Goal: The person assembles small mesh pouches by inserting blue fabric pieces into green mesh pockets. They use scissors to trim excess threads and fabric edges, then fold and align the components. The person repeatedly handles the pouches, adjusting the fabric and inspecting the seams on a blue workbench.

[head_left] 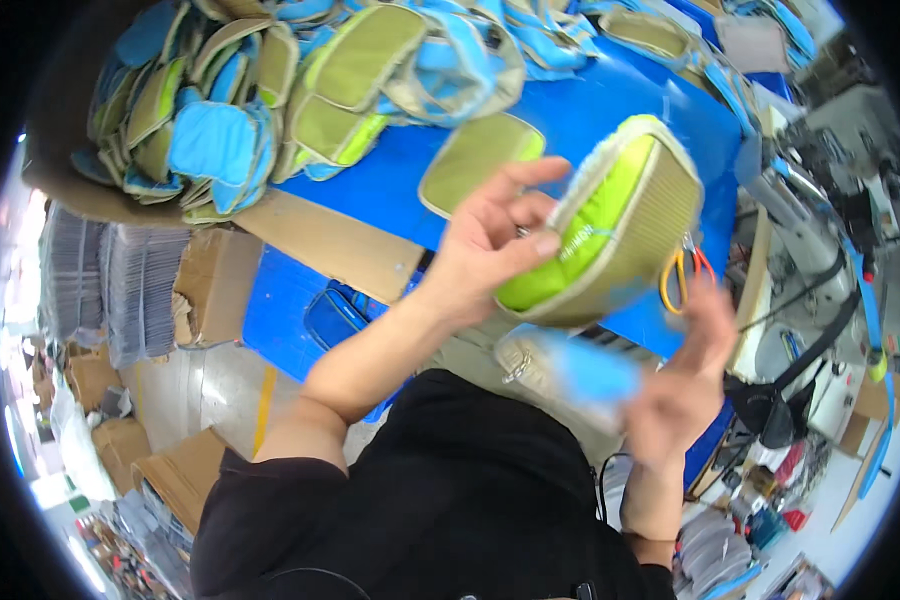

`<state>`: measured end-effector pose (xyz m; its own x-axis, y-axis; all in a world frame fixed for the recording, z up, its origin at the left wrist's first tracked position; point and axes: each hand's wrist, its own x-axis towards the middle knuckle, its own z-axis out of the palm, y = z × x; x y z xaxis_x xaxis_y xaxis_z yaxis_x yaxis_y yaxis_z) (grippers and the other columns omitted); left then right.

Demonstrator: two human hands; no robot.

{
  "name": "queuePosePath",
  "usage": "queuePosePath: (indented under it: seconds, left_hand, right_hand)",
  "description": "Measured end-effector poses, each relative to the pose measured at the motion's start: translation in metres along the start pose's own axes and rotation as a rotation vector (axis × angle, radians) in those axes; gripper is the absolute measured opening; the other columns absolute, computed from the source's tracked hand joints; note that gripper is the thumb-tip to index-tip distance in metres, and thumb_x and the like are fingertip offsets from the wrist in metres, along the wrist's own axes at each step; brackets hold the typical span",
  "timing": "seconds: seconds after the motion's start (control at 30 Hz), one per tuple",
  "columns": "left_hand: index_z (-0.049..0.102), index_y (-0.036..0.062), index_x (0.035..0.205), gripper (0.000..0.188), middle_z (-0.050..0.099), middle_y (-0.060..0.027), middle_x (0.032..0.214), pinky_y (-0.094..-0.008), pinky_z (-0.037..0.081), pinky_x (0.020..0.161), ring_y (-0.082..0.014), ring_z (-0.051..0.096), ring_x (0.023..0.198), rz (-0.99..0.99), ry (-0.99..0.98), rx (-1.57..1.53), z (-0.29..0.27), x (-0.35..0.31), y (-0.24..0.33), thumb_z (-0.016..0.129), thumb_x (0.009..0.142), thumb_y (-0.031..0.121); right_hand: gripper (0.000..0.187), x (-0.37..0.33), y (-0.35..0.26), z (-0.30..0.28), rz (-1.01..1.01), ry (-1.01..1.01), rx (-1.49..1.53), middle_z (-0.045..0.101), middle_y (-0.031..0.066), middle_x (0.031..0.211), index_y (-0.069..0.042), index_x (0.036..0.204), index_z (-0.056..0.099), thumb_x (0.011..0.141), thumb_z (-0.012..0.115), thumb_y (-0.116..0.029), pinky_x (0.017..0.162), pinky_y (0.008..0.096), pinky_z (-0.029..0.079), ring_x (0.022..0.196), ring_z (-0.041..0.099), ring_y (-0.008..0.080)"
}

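Note:
My left hand [495,235] grips the edge of a sewn fabric pouch [630,220], thumb on its lime-green side and fingers curled at the rim. The pouch has a tan ribbed panel and pale raw edges, and is tilted above the blue table. Below it my right hand [682,385] is smeared by motion, so its grip is unclear. Close to its fingertips are scissors [682,275] with yellow and red-orange handles; whether the fingers touch them I cannot tell. A blurred blue and beige fabric piece [570,372] with a metal zipper pull is beside that hand.
Sewn pouches [220,140] in blue, tan and green heap up at the left and far side of the blue table [370,200]. A flat olive panel [480,160] lies behind my left hand. A sewing machine [795,210] stands at the right, grey bundled sheets [140,290] at the left.

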<state>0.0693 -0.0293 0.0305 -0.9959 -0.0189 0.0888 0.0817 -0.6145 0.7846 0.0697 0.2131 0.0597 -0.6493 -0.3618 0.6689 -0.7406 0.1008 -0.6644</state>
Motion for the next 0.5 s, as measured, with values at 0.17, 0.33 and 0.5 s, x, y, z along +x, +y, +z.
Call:
queuePosePath:
  seconds: [0.17,0.33,0.5]
  left_hand:
    - [0.053,0.0058,0.138,0.046,0.07,-0.0031,0.111,-0.0285,0.053,0.09,-0.0111,0.066,0.103,-0.048,-0.068,-0.347,0.008,0.002,-0.038,0.068,0.096,0.002]
    - [0.06,0.0049,0.124,0.028,0.069,-0.0042,0.111,-0.031,0.05,0.098,-0.0145,0.064,0.109,0.022,0.085,0.179,-0.002,0.0,-0.056,0.065,0.097,0.002]
    - [0.065,-0.0008,0.114,0.015,0.068,-0.0069,0.108,-0.0323,0.049,0.096,-0.0146,0.062,0.11,0.118,0.019,0.467,-0.001,-0.013,-0.062,0.063,0.101,0.005]
  right_hand:
    - [0.017,-0.032,0.042,-0.001,0.736,0.33,0.584,0.057,0.017,0.143,0.001,0.102,0.07,0.096,0.073,-0.014,0.105,0.0357,0.043,0.123,0.057,0.0213]
    - [0.014,-0.022,0.025,-0.001,0.599,0.259,0.341,0.067,0.0091,0.107,0.002,0.098,0.072,0.092,0.078,-0.009,0.087,0.0293,0.048,0.095,0.061,0.0155]
    - [0.014,-0.028,0.008,-0.005,0.43,0.067,-0.199,0.071,0.0143,0.106,0.001,0.093,0.075,0.081,0.082,-0.002,0.09,0.0345,0.049,0.098,0.066,0.025]
